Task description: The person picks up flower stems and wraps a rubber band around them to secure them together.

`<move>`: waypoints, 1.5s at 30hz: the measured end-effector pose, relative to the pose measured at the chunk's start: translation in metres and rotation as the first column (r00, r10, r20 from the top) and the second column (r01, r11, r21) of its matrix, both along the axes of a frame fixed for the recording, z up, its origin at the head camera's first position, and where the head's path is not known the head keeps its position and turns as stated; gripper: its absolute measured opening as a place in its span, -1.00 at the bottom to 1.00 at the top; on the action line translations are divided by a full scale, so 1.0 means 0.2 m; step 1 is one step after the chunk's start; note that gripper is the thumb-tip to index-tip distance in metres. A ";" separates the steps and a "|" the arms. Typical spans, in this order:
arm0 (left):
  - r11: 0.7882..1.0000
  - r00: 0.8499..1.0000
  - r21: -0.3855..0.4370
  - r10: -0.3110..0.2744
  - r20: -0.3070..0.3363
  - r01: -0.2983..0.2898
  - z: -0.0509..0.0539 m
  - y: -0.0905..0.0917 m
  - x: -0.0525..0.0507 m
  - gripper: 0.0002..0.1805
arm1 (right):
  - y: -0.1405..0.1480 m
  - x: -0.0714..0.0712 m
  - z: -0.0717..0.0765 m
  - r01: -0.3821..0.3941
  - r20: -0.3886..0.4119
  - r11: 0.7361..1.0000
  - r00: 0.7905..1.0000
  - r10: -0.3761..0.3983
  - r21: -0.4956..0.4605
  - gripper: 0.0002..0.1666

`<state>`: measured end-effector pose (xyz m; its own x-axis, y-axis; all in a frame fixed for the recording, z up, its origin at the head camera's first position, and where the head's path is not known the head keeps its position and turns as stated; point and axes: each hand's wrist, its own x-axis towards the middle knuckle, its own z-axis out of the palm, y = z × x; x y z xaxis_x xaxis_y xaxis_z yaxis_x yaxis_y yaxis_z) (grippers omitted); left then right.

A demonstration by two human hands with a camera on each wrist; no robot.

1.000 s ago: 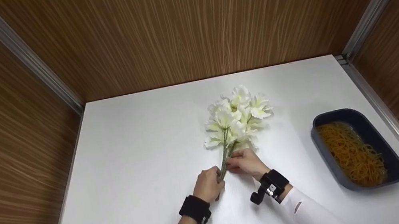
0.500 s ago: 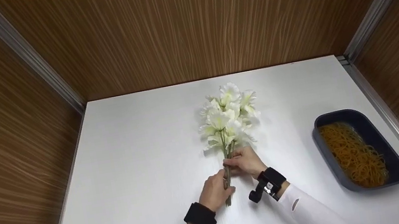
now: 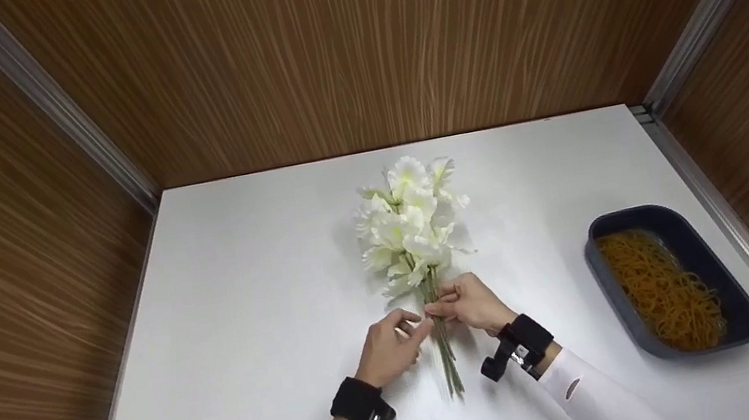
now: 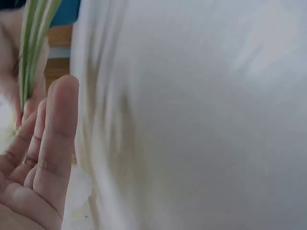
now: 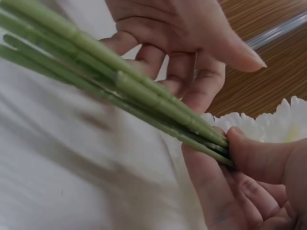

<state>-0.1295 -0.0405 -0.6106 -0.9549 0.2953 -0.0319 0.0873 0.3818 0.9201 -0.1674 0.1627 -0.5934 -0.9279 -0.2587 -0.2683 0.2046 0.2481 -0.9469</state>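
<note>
A bunch of white flowers (image 3: 411, 226) with green stems (image 3: 450, 368) lies in the middle of the white table in the head view. My right hand (image 3: 474, 303) pinches the stems between thumb and fingers, just below the blossoms. To the left of the stems is my left hand (image 3: 389, 350), its thumb and fingers spread apart and holding nothing. In the right wrist view several stems (image 5: 144, 93) run into the right-hand pinch, and the left hand (image 5: 163, 24) shows loosely bent fingers behind them. The left wrist view has the left hand's straight fingers (image 4: 57, 129) beneath the stems (image 4: 31, 57).
A dark blue-grey rectangular bin (image 3: 619, 310) stands on the right of the white table (image 3: 238, 301), with a heap of orange rubber bands (image 3: 663, 298) inside. Brown wood-grain panels (image 3: 347, 47) enclose the table at the back and both sides.
The bunch has swung from leaning right to nearly upright in view, its blossoms shifting left. My left hand has let go of the stems, whose lower ends are now exposed. The right hand keeps its pinch.
</note>
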 end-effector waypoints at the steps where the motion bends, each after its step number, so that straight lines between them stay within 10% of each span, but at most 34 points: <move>1: 0.999 0.999 0.032 0.034 0.033 -0.035 0.01 0.00 -0.02 -0.63 | 0.01 0.01 0.00 -0.012 -0.010 1.000 1.000 0.012 0.013 -0.79; 11: 0.955 0.961 0.187 0.195 0.195 -0.232 0.08 0.08 -0.12 -0.64 | -0.01 0.07 0.05 -0.121 -0.115 0.991 0.985 0.127 0.061 -0.78; 19: 0.888 0.902 0.266 0.283 0.325 -0.374 0.11 0.15 -0.12 -0.72 | -0.04 0.10 0.09 -0.118 -0.203 0.978 0.967 0.152 0.172 -0.85; 35: 0.800 0.893 0.397 0.404 0.199 -0.450 0.13 0.16 -0.12 -0.77 | -0.07 0.19 0.07 -0.036 -0.330 0.994 0.941 0.070 0.107 -0.76; 45: 0.602 0.894 0.671 0.383 0.232 -0.432 0.21 0.12 -0.17 -0.78 | -0.05 0.23 0.01 0.014 -0.074 0.992 0.997 -0.023 -0.126 -0.45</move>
